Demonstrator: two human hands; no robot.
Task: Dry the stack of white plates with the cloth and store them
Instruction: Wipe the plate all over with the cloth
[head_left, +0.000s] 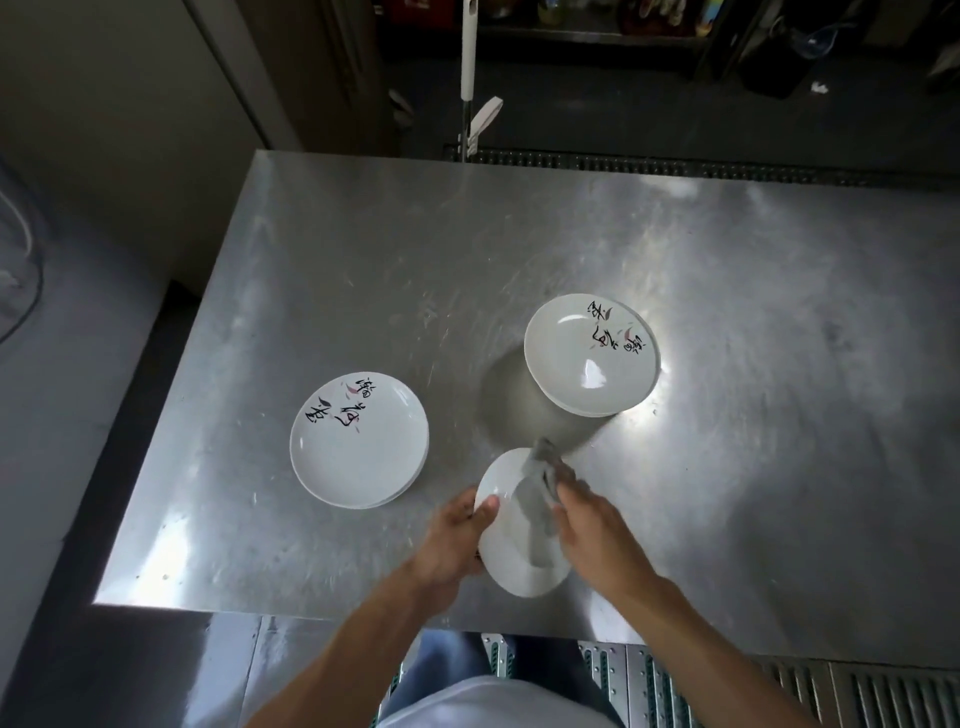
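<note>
The plate (511, 540) is low in the centre of the frame, tilted over the worktop (363, 249). My left hand (452, 540) grips its rim, and my right hand (592, 525) clutches the cloth (545, 478) against it. I think I should wipe out to the rim and keep the grip firm.

A scratched steel surface (363, 260) fills most of the view. Beyond its far edge a white pole (469, 52) stands upright near a long floor grate (727, 166), with dark shelves (623, 36) behind.

White plates (358, 441) with black calligraphy, grey cloth (545, 483)
</note>
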